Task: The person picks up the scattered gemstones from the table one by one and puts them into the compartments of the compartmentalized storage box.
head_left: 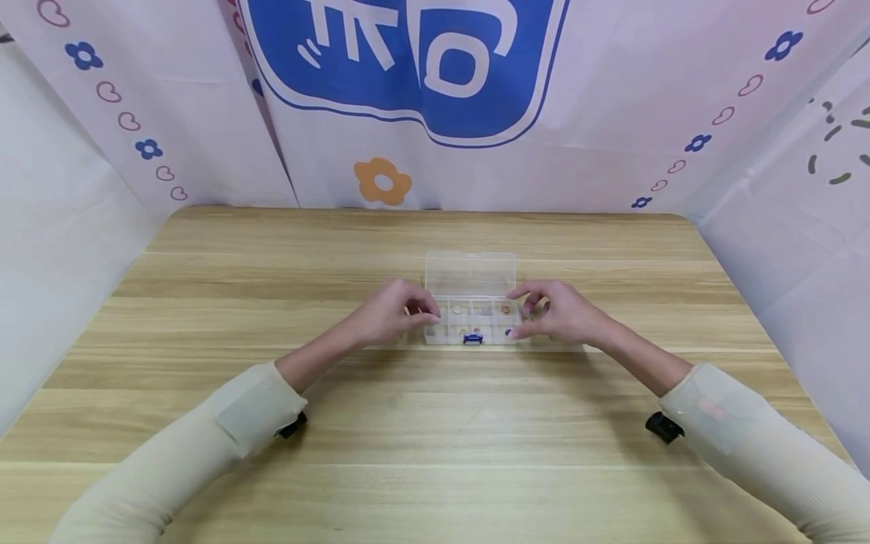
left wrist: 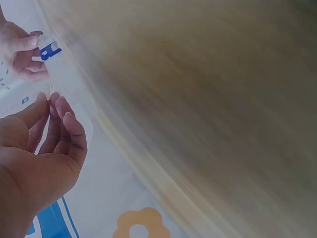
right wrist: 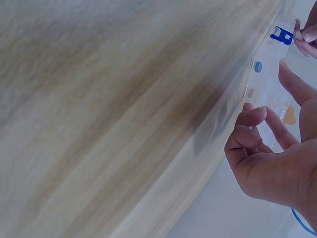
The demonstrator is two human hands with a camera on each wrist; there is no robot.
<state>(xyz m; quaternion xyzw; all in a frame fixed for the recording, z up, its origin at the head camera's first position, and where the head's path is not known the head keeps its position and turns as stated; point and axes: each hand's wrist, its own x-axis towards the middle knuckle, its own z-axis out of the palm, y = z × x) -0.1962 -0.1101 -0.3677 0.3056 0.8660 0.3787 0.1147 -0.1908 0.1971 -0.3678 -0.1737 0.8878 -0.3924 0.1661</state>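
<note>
A clear plastic compartment box (head_left: 472, 318) sits on the table with its clear lid (head_left: 470, 273) raised at the back and a blue latch (head_left: 473, 339) at the front. My left hand (head_left: 401, 313) is at the box's left end, thumb and fingertips pinching a small clear piece (left wrist: 48, 90); what it is I cannot tell. Across the right end, my right hand (head_left: 557, 311) holds the box, thumb by the front corner and index finger by the back one. Its other fingers (right wrist: 246, 136) are curled beside the end wall.
Small items lie in the compartments, among them an orange one (head_left: 506, 310) and a blue one (right wrist: 258, 66). The wood-grain table (head_left: 408, 438) extends around the box. Behind it hangs a printed white cloth (head_left: 578, 177). Dark devices (head_left: 664, 428) sit under both sleeves.
</note>
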